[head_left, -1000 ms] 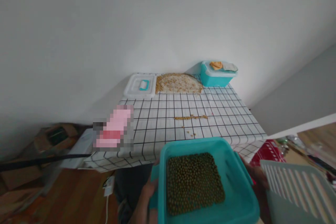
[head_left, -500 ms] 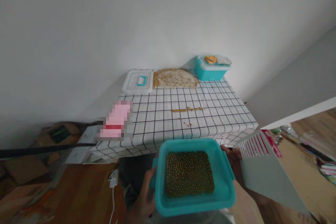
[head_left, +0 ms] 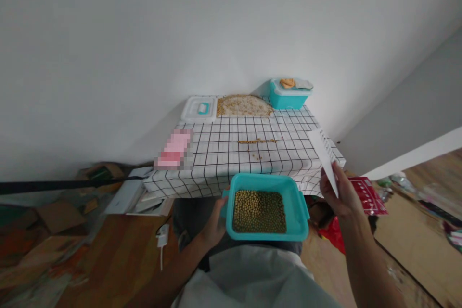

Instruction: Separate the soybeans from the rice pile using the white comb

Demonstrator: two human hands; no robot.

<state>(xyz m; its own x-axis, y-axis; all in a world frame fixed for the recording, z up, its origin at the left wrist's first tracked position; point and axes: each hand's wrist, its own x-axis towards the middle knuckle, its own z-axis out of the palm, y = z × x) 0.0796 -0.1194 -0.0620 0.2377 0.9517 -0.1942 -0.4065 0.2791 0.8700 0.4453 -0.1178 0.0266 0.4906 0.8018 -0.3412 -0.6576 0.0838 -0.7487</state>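
Note:
My left hand (head_left: 216, 224) grips the left end of a teal plastic box (head_left: 296, 202), held level in front of the table's near edge. A layer of small round tan beans (head_left: 258, 211) covers much of its bottom, leaving the right side bare. My right hand (head_left: 339, 190) is closed on a thin white slotted plastic board (head_left: 324, 156), tilted upward at the table's right corner. Across the tabletop lies a short row of beans (head_left: 257, 141), with a few loose ones in front of it.
A checked cloth covers the table (head_left: 216, 154). Along the wall stand a white lid (head_left: 195, 109), a flat patch of beans on pale material (head_left: 245, 106) and a lidded teal bin (head_left: 288, 98) with cloths on top. A blurred pink item (head_left: 175, 150) lies front left.
My right hand has come off the box's right side and lifted the slotted board up toward the table's right corner. The box, still in my left hand, appears farther from the camera.

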